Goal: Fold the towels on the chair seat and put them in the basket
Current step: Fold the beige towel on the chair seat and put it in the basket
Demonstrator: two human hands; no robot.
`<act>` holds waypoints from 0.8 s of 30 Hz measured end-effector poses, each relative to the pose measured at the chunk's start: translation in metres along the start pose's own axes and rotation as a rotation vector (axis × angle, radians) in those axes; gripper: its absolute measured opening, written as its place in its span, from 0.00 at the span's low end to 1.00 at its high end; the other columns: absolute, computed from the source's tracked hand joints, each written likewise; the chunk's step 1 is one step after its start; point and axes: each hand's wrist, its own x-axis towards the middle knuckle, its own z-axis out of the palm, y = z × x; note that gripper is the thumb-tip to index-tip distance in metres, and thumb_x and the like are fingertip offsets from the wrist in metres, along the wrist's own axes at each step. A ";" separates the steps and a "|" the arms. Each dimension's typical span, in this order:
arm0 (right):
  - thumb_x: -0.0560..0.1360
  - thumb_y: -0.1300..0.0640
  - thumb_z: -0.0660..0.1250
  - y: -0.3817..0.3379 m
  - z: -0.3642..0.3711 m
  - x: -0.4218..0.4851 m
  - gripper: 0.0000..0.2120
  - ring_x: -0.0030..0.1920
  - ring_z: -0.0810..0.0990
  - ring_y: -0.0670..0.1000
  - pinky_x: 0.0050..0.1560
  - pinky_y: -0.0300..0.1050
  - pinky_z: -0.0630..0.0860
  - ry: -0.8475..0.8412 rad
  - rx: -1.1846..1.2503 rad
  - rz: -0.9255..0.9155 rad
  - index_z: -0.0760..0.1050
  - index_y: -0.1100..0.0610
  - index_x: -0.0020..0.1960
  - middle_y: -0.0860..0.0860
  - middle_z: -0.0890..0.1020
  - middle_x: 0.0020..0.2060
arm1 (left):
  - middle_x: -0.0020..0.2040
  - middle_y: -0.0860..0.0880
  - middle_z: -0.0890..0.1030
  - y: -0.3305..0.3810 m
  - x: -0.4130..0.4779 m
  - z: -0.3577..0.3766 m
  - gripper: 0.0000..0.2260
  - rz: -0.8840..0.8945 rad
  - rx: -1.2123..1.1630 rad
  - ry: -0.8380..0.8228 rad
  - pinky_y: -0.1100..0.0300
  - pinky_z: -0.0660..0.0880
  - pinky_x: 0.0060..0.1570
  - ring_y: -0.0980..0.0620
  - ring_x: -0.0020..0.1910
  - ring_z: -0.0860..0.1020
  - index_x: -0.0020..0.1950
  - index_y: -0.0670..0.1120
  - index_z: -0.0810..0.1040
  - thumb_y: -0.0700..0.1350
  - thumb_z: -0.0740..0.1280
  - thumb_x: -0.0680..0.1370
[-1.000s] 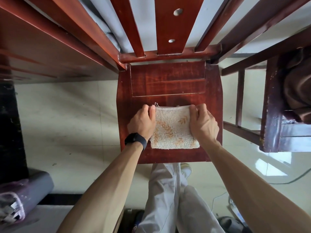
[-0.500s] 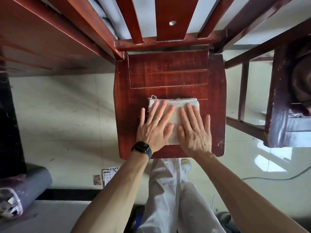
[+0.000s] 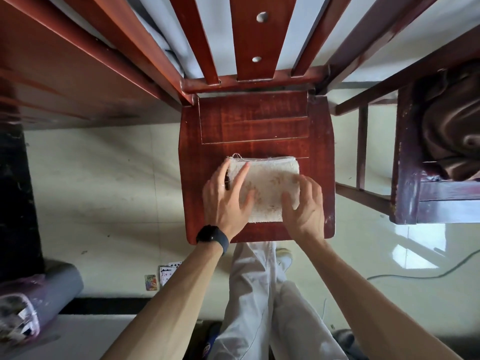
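A folded cream towel (image 3: 270, 183) with a faint tan leaf pattern lies on the near half of the red-brown wooden chair seat (image 3: 254, 120). My left hand (image 3: 226, 203), with a black watch on the wrist, holds the towel's left edge, its index finger and thumb lying on top. At the right near corner my right hand (image 3: 306, 206) grips the towel, thumb on top and fingers curled over the side. No basket is in view.
A second dark wooden chair (image 3: 405, 162) with brown cloth (image 3: 452, 126) on it stands to the right. A wooden panel (image 3: 65, 87) is at the left. Playing cards (image 3: 166, 275), a grey roll (image 3: 46, 294) and a green cable (image 3: 428, 275) lie on the floor.
Half a second ago both hands lay flat, pressing the towel. They have since slid apart to its left and right edges and closed on them.
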 end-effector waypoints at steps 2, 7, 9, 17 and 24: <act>0.77 0.49 0.66 -0.007 -0.008 0.002 0.22 0.61 0.76 0.52 0.58 0.48 0.75 -0.033 0.128 0.249 0.69 0.52 0.69 0.50 0.76 0.62 | 0.68 0.45 0.70 0.003 0.001 -0.008 0.27 -0.278 -0.291 -0.004 0.52 0.74 0.58 0.50 0.61 0.73 0.72 0.54 0.68 0.48 0.71 0.74; 0.74 0.49 0.70 -0.020 -0.015 0.025 0.26 0.45 0.78 0.48 0.45 0.47 0.78 -0.228 0.217 0.607 0.69 0.54 0.69 0.46 0.78 0.47 | 0.53 0.52 0.80 0.010 0.017 -0.017 0.22 -0.880 -0.731 -0.183 0.67 0.72 0.41 0.54 0.47 0.79 0.65 0.46 0.73 0.48 0.74 0.74; 0.74 0.52 0.71 -0.019 -0.014 0.033 0.23 0.40 0.78 0.46 0.38 0.43 0.77 -0.241 0.213 0.618 0.70 0.53 0.66 0.44 0.77 0.43 | 0.47 0.53 0.81 0.007 0.025 -0.018 0.15 -0.871 -0.669 -0.192 0.65 0.72 0.40 0.53 0.44 0.80 0.59 0.46 0.77 0.45 0.73 0.74; 0.69 0.53 0.79 -0.007 -0.019 0.052 0.26 0.46 0.82 0.47 0.38 0.38 0.76 -0.358 0.346 0.653 0.73 0.53 0.62 0.48 0.82 0.48 | 0.35 0.53 0.79 -0.010 0.038 -0.025 0.06 -0.788 -0.659 -0.357 0.62 0.75 0.40 0.55 0.33 0.78 0.49 0.48 0.79 0.46 0.73 0.74; 0.68 0.61 0.78 0.004 -0.037 0.044 0.14 0.51 0.85 0.58 0.48 0.49 0.82 -0.428 0.569 0.550 0.79 0.56 0.52 0.55 0.85 0.49 | 0.51 0.50 0.85 -0.016 0.032 -0.037 0.21 -0.791 -0.885 -0.428 0.52 0.75 0.61 0.53 0.52 0.82 0.61 0.45 0.79 0.49 0.76 0.71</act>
